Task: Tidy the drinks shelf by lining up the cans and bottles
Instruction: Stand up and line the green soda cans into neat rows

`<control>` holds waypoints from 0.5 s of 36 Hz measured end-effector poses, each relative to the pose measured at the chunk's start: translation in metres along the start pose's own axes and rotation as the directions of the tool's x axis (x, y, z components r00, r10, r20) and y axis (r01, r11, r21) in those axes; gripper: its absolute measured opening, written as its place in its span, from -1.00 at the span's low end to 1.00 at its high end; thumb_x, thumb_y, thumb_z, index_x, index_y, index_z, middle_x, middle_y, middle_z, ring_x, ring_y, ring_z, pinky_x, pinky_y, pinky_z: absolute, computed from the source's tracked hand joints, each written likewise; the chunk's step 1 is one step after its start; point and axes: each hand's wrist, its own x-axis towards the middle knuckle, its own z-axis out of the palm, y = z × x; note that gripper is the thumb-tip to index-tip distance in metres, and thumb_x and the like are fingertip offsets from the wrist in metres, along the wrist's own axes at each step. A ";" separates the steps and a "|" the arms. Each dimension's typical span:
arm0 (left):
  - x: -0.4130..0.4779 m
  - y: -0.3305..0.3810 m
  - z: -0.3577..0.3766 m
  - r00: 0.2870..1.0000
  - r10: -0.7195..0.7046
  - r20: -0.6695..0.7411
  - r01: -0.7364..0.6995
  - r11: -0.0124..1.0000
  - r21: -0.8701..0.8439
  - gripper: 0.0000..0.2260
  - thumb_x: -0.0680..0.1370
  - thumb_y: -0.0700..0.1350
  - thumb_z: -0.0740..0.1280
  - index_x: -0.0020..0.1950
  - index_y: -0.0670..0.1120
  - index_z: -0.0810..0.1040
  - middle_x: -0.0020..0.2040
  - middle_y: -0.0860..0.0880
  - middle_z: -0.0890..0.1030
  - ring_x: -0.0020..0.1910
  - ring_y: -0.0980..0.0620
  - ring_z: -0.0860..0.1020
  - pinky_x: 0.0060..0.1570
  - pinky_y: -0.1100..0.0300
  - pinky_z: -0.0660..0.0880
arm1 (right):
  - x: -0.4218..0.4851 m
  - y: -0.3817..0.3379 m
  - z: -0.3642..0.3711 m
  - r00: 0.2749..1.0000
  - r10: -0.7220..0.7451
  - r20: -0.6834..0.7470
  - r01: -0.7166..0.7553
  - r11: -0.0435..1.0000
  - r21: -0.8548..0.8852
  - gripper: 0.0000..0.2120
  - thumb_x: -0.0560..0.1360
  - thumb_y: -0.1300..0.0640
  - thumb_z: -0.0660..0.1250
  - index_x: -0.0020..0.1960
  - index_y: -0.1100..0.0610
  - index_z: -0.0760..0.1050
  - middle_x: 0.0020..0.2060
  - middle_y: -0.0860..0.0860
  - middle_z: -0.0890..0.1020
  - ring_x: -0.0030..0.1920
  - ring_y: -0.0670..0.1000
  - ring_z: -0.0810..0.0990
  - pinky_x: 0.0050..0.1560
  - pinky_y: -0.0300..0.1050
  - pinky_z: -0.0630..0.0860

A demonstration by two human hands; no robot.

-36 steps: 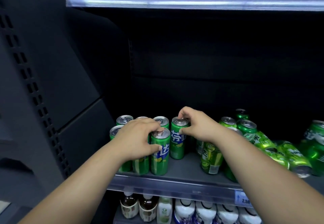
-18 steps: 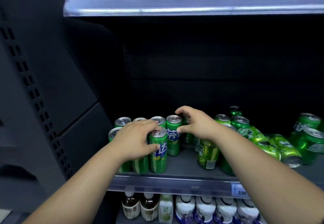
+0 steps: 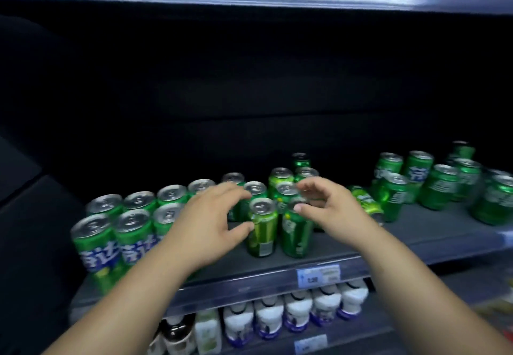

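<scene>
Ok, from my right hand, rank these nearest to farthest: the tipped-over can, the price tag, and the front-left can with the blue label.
1. Tipped-over can, lying just right of the right hand.
2. Price tag, below the hand, at the front.
3. Front-left can, far left.

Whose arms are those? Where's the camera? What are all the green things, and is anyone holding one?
Those are a person's bare arms. The camera sits on their head looking down, so you see what they see. Their left hand and right hand are open around two upright green metal drink cans with silver tops on the dark grey shelf, gripping neither. More green cans in rows stand at the left; one tipped green can lies on its side. White bottles stand on the shelf below.
</scene>
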 end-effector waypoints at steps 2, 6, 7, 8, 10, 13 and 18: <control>0.007 0.012 0.018 0.999 0.032 0.028 -0.030 0.999 -0.039 -0.57 0.43 0.19 0.36 0.27 0.11 0.53 0.23 0.16 0.54 0.22 0.12 0.50 0.24 0.17 0.45 | -0.012 0.011 -0.018 0.997 0.031 -0.073 -0.030 0.999 0.010 -0.63 0.44 0.26 0.52 0.07 -0.14 0.53 0.02 -0.17 0.64 0.07 -0.10 0.63 0.19 -0.04 0.60; 0.024 0.035 0.051 0.994 0.090 0.068 -0.084 0.993 -0.085 -0.60 0.48 0.22 0.36 0.28 0.17 0.51 0.23 0.28 0.47 0.23 0.22 0.47 0.24 0.19 0.43 | -0.033 0.039 -0.062 0.974 0.140 -0.179 -0.127 0.989 0.078 -0.63 0.48 0.21 0.50 0.20 -0.08 0.52 0.13 -0.12 0.63 0.11 -0.09 0.62 0.11 -0.09 0.60; 0.030 0.042 0.058 0.993 0.097 0.072 -0.090 0.991 -0.102 -0.61 0.48 0.24 0.35 0.27 0.19 0.50 0.22 0.32 0.45 0.23 0.25 0.46 0.23 0.19 0.44 | -0.036 0.045 -0.073 0.966 0.164 -0.201 -0.147 0.984 0.097 -0.63 0.49 0.20 0.49 0.21 -0.08 0.51 0.15 -0.10 0.63 0.11 -0.08 0.62 0.10 -0.11 0.60; 0.037 0.050 0.065 0.992 0.105 0.070 -0.096 0.988 -0.120 -0.61 0.47 0.27 0.32 0.26 0.20 0.51 0.21 0.34 0.45 0.22 0.26 0.46 0.21 0.19 0.45 | -0.040 0.051 -0.085 0.958 0.183 -0.220 -0.161 0.980 0.112 -0.63 0.50 0.21 0.48 0.23 -0.07 0.50 0.15 -0.09 0.62 0.10 -0.08 0.62 0.09 -0.11 0.60; 0.054 0.069 0.080 0.992 0.117 0.055 -0.108 0.983 -0.146 -0.59 0.43 0.31 0.26 0.22 0.21 0.51 0.18 0.33 0.48 0.20 0.26 0.48 0.18 0.16 0.48 | -0.044 0.063 -0.107 0.945 0.205 -0.256 -0.175 0.975 0.137 -0.63 0.50 0.23 0.46 0.23 -0.07 0.49 0.14 -0.07 0.62 0.08 -0.08 0.64 0.07 -0.12 0.61; 0.081 0.101 0.104 0.987 0.154 0.044 -0.143 0.973 -0.181 -0.62 0.43 0.26 0.30 0.20 0.19 0.52 0.15 0.27 0.52 0.17 0.22 0.50 0.17 0.16 0.48 | -0.048 0.083 -0.139 0.932 0.217 -0.290 -0.179 0.972 0.153 -0.64 0.50 0.24 0.47 0.16 -0.13 0.52 0.11 -0.08 0.64 0.07 -0.07 0.65 0.09 -0.10 0.61; 0.128 0.158 0.147 0.984 0.163 0.072 -0.143 0.964 -0.225 -0.63 0.42 0.21 0.33 0.19 0.15 0.55 0.11 0.24 0.54 0.12 0.20 0.52 0.15 0.15 0.49 | -0.050 0.124 -0.202 0.934 0.225 -0.279 -0.199 0.973 0.116 -0.65 0.50 0.17 0.47 0.13 -0.23 0.51 0.11 -0.13 0.65 0.10 -0.07 0.64 0.20 -0.01 0.58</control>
